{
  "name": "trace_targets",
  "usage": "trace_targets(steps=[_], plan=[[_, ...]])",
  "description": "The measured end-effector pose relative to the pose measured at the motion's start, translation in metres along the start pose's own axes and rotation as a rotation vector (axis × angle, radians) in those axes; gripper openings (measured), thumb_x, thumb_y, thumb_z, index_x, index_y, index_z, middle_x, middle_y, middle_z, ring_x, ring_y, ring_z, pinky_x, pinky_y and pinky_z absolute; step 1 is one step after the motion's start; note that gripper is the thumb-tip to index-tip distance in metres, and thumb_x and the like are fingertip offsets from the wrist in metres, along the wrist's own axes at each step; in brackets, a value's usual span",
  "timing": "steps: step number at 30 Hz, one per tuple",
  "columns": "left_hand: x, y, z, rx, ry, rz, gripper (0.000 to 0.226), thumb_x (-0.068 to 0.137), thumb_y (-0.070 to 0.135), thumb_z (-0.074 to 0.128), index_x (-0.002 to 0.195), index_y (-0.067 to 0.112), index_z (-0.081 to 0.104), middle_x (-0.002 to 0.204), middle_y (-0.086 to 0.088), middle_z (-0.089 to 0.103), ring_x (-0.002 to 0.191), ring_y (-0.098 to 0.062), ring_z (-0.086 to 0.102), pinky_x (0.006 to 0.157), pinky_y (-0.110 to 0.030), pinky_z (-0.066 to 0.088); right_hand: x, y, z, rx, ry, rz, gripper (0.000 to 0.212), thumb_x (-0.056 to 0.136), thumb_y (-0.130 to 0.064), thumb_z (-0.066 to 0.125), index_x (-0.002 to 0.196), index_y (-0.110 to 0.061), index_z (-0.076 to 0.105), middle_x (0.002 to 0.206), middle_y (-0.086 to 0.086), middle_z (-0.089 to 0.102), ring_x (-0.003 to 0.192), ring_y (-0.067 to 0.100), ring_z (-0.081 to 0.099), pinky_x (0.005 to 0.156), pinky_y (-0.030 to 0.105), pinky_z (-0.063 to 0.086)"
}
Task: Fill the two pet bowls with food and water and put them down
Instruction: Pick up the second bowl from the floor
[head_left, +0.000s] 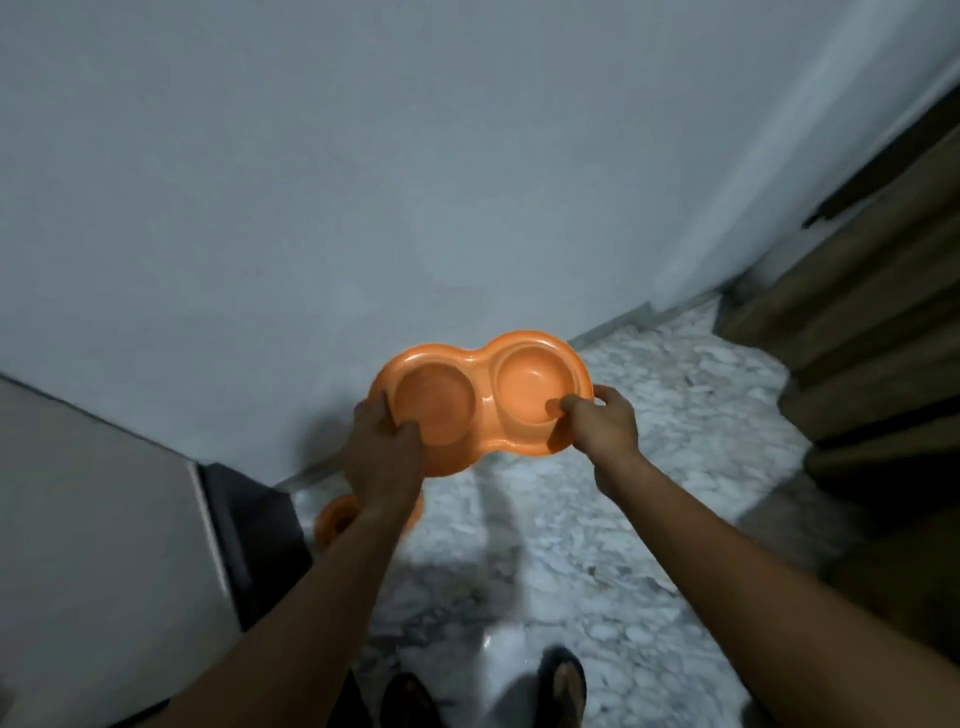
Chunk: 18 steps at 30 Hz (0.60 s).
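I hold an orange double pet bowl (480, 397) in the air, in front of a white wall and above the floor. Both of its round wells look empty. My left hand (384, 447) grips its left end, thumb on the rim of the left well. My right hand (602, 423) grips the right end, thumb hooked into the right well. A second orange bowl (335, 522) lies on the floor below, mostly hidden behind my left forearm.
A grey appliance (98, 545) with a dark side stands at the left. Brown wooden furniture (872, 364) fills the right. The speckled marble floor (623, 519) runs between them, and my feet in sandals (563, 686) show at the bottom.
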<state>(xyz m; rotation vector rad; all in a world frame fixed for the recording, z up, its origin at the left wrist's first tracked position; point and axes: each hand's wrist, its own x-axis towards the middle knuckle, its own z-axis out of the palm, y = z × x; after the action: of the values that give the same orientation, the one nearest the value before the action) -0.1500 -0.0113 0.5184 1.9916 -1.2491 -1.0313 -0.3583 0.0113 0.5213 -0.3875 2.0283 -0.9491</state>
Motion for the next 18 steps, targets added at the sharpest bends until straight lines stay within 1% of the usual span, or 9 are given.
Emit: trace_targets(steps=[2, 4, 6, 8, 9, 11, 13, 15, 18], plan=[[-0.038, 0.033, -0.054, -0.033, 0.013, -0.002, 0.062, 0.069, 0.030, 0.045, 0.128, 0.016, 0.060, 0.117, -0.015, 0.065, 0.109, -0.039, 0.059, 0.093, -0.041, 0.044, -0.061, -0.032, -0.020, 0.030, 0.000, -0.037, 0.041, 0.082, -0.020, 0.070, 0.120, -0.021, 0.056, 0.098, -0.007, 0.060, 0.104, 0.026, 0.063, 0.096, 0.049, 0.054], [-0.076, 0.057, -0.104, -0.086, 0.046, 0.012, 0.059, 0.074, 0.031, 0.051, 0.130, 0.017, 0.060, 0.121, -0.013, 0.065, 0.114, -0.038, 0.058, 0.096, -0.039, 0.043, -0.118, -0.057, -0.039, 0.038, -0.009, -0.093, 0.036, 0.081, -0.021, 0.069, 0.115, -0.022, 0.057, 0.103, -0.002, 0.064, 0.101, 0.025, 0.064, 0.093, 0.048, 0.056], [-0.112, 0.068, -0.156, -0.136, 0.093, 0.048, 0.061, 0.075, 0.031, 0.054, 0.136, 0.022, 0.058, 0.124, -0.007, 0.065, 0.118, -0.036, 0.056, 0.099, -0.038, 0.042, -0.177, -0.078, -0.054, 0.034, -0.034, -0.141, 0.039, 0.079, -0.025, 0.070, 0.116, -0.018, 0.061, 0.108, 0.002, 0.066, 0.099, 0.024, 0.064, 0.090, 0.048, 0.058], [-0.141, 0.071, -0.203, -0.162, 0.119, 0.098, 0.057, 0.083, 0.025, 0.060, 0.139, 0.021, 0.056, 0.129, -0.004, 0.064, 0.122, -0.034, 0.055, 0.102, -0.039, 0.041, -0.224, -0.088, -0.061, 0.032, -0.074, -0.190, 0.046, 0.078, -0.028, 0.071, 0.121, -0.015, 0.063, 0.113, 0.005, 0.066, 0.099, 0.024, 0.064, 0.086, 0.045, 0.059], [-0.157, 0.070, -0.228, -0.181, 0.140, 0.131, 0.056, 0.084, 0.022, 0.062, 0.139, 0.020, 0.056, 0.130, -0.004, 0.064, 0.122, -0.033, 0.055, 0.102, -0.038, 0.041, -0.250, -0.092, -0.064, 0.036, -0.108, -0.221, 0.046, 0.079, -0.028, 0.071, 0.122, -0.015, 0.063, 0.115, 0.006, 0.066, 0.099, 0.024, 0.065, 0.084, 0.044, 0.059], [-0.182, 0.067, -0.269, -0.214, 0.181, 0.159, 0.058, 0.081, 0.025, 0.062, 0.138, 0.019, 0.057, 0.129, -0.007, 0.065, 0.120, -0.032, 0.057, 0.101, -0.038, 0.043, -0.289, -0.095, -0.066, 0.044, -0.166, -0.274, 0.044, 0.081, -0.028, 0.072, 0.122, -0.014, 0.063, 0.116, 0.009, 0.066, 0.101, 0.027, 0.066, 0.083, 0.042, 0.060], [-0.213, 0.062, -0.312, -0.233, 0.227, 0.197, 0.059, 0.078, 0.029, 0.061, 0.137, 0.020, 0.058, 0.126, -0.008, 0.066, 0.117, -0.033, 0.058, 0.099, -0.039, 0.045, -0.331, -0.091, -0.065, 0.063, -0.208, -0.319, 0.050, 0.081, -0.028, 0.073, 0.127, -0.015, 0.060, 0.121, 0.010, 0.065, 0.105, 0.030, 0.066, 0.083, 0.042, 0.060], [-0.243, 0.052, -0.355, -0.236, 0.264, 0.217, 0.055, 0.082, 0.024, 0.065, 0.137, 0.021, 0.058, 0.124, -0.007, 0.066, 0.116, -0.032, 0.058, 0.097, -0.037, 0.045, -0.375, -0.085, -0.060, 0.077, -0.243, -0.365, 0.057, 0.081, -0.029, 0.074, 0.134, -0.016, 0.057, 0.126, 0.010, 0.063, 0.109, 0.031, 0.064, 0.082, 0.042, 0.059], [-0.284, 0.028, -0.421, -0.240, 0.306, 0.203, 0.057, 0.083, 0.021, 0.066, 0.139, 0.023, 0.057, 0.128, -0.005, 0.065, 0.120, -0.029, 0.057, 0.094, -0.032, 0.043, -0.442, -0.076, -0.043, 0.088, -0.314, -0.396, 0.052, 0.084, -0.026, 0.073, 0.133, -0.017, 0.058, 0.127, 0.009, 0.062, 0.110, 0.030, 0.064, 0.074, 0.036, 0.057]])
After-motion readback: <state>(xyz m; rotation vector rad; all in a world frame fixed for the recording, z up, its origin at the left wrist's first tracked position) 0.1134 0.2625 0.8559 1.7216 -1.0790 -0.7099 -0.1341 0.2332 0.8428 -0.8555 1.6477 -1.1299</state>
